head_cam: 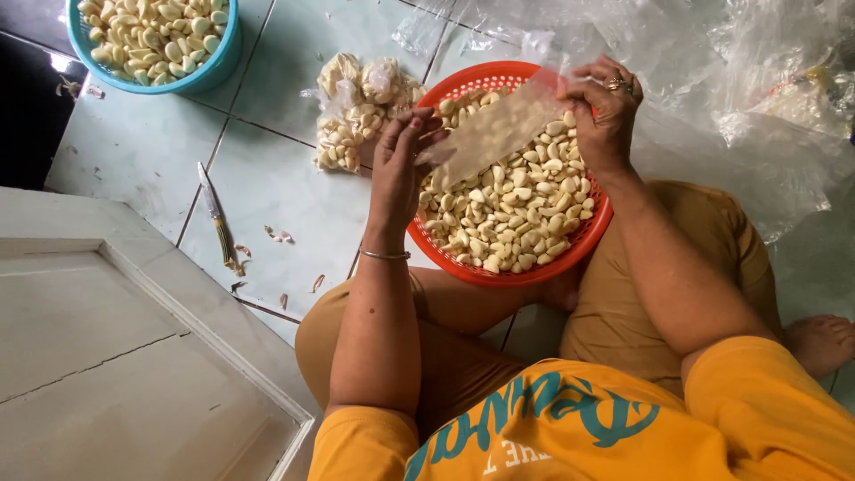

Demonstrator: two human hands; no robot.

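A person sits cross-legged on a tiled floor [267, 178]. The left hand [398, 165] and right hand [607, 111] each pinch closed on 1 clear plastic bag [494, 129], stretched above an orange basket [499, 274] of peeled garlic. Beyond lie a knife [214, 214], 3 filled garlic bags [356, 111] and a blue basket [200, 76].
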